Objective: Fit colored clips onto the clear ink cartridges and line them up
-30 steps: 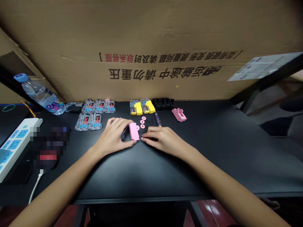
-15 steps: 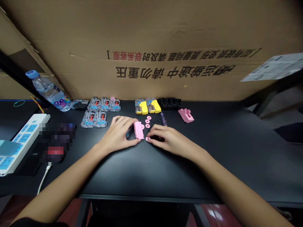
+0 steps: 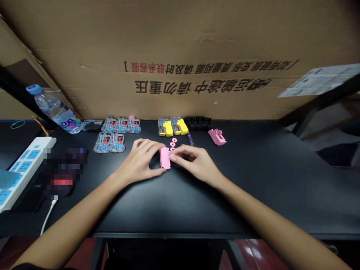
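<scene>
Left hand clamps the pink piece mid-table, black tabletop meeting cardboard behind! Right hand at its side, fingertips' grip unclear; reddish floor gleams below.

Brown cardboard behind black table

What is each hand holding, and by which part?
Left hand: the pink part, by its far and near ends. Right hand: at that part's right side; hold unclear.
</scene>
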Action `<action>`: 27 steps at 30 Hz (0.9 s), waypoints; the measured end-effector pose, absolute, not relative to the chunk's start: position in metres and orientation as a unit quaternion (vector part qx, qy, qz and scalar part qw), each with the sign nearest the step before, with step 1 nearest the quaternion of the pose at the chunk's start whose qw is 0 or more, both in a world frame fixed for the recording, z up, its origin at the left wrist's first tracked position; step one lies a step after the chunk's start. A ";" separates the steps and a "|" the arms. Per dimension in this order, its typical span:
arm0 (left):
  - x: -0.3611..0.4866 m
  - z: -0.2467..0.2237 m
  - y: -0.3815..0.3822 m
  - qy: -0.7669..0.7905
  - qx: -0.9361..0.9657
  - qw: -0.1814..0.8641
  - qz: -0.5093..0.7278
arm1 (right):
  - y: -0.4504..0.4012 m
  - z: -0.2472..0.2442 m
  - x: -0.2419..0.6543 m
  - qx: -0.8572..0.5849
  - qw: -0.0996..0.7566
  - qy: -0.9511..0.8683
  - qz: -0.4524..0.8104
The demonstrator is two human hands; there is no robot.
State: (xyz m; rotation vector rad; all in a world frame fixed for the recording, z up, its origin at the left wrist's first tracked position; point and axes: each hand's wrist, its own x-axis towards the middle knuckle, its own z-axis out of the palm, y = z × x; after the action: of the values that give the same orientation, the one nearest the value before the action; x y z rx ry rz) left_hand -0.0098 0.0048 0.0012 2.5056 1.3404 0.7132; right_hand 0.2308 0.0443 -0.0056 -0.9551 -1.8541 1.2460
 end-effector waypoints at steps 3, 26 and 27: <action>-0.009 0.002 0.004 0.446 0.856 0.092 0.243 | 0.044 -0.010 0.230 -0.363 0.374 -0.721 0.456; -0.005 0.003 0.000 0.426 0.872 0.060 0.234 | 0.044 -0.010 0.229 -0.363 0.372 -0.626 0.581; -0.006 0.003 0.000 0.425 0.872 0.057 0.234 | 0.044 -0.011 0.228 -0.360 0.384 -0.622 0.580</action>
State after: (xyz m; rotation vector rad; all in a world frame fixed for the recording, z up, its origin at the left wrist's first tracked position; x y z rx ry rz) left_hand -0.0055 -0.0004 0.0033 2.6452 1.2884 0.7106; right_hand 0.2278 0.0435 -0.0106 -0.9179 -1.5843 1.4789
